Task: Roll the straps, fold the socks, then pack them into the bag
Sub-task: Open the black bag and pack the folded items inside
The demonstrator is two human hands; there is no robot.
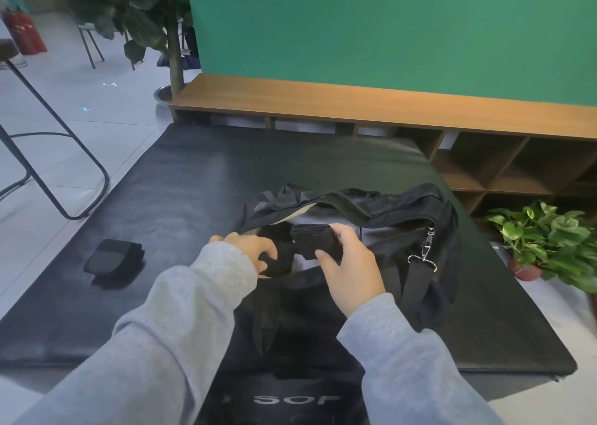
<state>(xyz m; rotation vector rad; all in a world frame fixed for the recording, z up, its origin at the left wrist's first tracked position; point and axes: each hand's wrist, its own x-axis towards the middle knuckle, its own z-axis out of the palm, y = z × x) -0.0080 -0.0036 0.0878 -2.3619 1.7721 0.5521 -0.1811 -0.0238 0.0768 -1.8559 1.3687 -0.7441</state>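
Right hand (350, 264) holds folded bundle (318, 239) over bag (371, 204) opening.

One open black fabric duffel bag (381, 230) sits on one black padded mat (181, 182). Two hands in grey sleeves, left hand (248, 247) and right hand (352, 269), one black bundle in each: right w/ a folded black roll (318, 240), left w/ a dark soft bundle (277, 259). One more rolled black strap w/ grey pad (113, 259) on the mat. Two potted green plants: tall one (145, 14), small leafy one (549, 240). One long wooden shelf bench (355, 107).
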